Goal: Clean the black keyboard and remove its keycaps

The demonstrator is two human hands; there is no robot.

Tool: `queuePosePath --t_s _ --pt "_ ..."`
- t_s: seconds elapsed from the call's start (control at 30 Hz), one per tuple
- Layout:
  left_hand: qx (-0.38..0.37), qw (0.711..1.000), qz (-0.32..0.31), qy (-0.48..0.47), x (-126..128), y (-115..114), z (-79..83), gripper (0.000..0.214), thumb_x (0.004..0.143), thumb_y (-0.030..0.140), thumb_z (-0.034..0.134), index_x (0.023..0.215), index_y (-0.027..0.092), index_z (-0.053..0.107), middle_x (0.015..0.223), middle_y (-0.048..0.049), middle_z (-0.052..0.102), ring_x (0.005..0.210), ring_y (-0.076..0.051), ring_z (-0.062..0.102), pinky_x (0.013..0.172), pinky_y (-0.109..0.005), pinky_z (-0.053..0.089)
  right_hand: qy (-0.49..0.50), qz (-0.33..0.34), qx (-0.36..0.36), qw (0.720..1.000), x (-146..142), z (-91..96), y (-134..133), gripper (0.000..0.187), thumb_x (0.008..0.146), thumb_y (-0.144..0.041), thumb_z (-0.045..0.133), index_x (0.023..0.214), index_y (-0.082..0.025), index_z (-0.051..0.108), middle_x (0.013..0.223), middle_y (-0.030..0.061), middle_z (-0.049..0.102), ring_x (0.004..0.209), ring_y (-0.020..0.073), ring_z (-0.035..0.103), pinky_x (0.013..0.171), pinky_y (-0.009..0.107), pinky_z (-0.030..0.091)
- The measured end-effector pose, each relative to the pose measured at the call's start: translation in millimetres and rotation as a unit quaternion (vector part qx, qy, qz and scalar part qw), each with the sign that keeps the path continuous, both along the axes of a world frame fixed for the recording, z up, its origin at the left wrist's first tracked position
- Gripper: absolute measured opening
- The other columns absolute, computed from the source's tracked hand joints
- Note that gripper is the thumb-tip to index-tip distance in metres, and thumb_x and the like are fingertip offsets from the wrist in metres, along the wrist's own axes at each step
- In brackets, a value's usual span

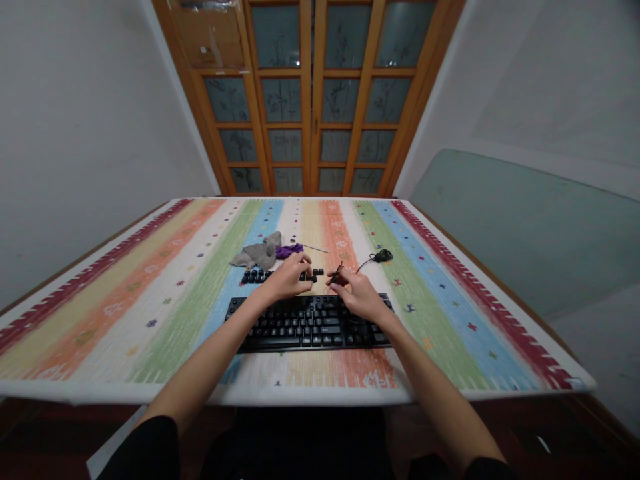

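A black keyboard [305,327] lies near the front of the table, with some key positions at its top hidden by my hands. Beyond its upper edge, my left hand [290,277] hovers with thumb and fingers apart, close to loose black keycaps [314,276]. Between the thumb and fingers of my right hand [357,293] is a small dark tool with thin wire prongs, which looks like a wire keycap puller [338,273]. That hand is over the upper right part of the keyboard. More loose keycaps [255,275] stand in rows left of my left hand.
Behind the keycaps lie a crumpled grey cloth [260,255], a purple cloth [289,251] and a thin rod [316,249]. A coiled black cable [383,255] sits to the right. A striped tablecloth [440,320] covers the table. Wooden glazed doors [313,100] stand behind.
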State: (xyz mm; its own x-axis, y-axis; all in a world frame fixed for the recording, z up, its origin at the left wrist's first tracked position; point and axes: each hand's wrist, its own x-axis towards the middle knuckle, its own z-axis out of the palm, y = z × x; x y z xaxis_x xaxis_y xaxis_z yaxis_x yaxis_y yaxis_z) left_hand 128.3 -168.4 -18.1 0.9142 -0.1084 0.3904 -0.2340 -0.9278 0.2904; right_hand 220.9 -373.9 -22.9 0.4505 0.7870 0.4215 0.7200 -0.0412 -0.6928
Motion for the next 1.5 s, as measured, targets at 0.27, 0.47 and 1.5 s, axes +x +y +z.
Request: queuePosePath --t_s 0.27,0.47,1.5 --pt "0.145 0.988 0.03 0.045 27.1 6.5 -21.3 0.007 0.078 0.022 0.065 0.081 0.017 0.061 0.108 -0.0088 0.056 0.096 -0.023 0.05 0.081 -0.036 0.042 0.02 0.032 -0.019 0.999 -4.8 -3.1 -2.5 0.021 0.088 -0.017 0.056 0.108 -0.017 0.063 0.088 0.0057 0.071 0.078 0.0183 0.066 0.074 0.031 0.05" --pt "0.182 0.981 0.031 0.063 36.6 5.9 -27.2 0.01 0.078 0.023 0.063 0.084 0.015 0.064 0.112 -0.0115 0.056 0.098 -0.025 0.05 0.077 -0.037 0.041 0.022 0.054 -0.045 0.997 -7.9 -6.6 -5.1 0.021 0.09 -0.018 0.054 0.108 -0.018 0.063 0.093 0.0061 0.071 0.083 0.0194 0.066 0.078 0.032 0.049" --pt "0.139 0.987 0.04 0.063 30.6 8.9 -29.8 0.013 0.076 0.022 0.062 0.088 0.016 0.063 0.108 -0.0113 0.056 0.1 -0.027 0.049 0.084 -0.039 0.041 0.098 -0.034 -0.015 0.994 -20.3 -32.1 0.2 0.017 0.08 -0.011 0.059 0.096 -0.017 0.063 0.09 0.0089 0.075 0.086 0.0229 0.072 0.082 0.038 0.056"
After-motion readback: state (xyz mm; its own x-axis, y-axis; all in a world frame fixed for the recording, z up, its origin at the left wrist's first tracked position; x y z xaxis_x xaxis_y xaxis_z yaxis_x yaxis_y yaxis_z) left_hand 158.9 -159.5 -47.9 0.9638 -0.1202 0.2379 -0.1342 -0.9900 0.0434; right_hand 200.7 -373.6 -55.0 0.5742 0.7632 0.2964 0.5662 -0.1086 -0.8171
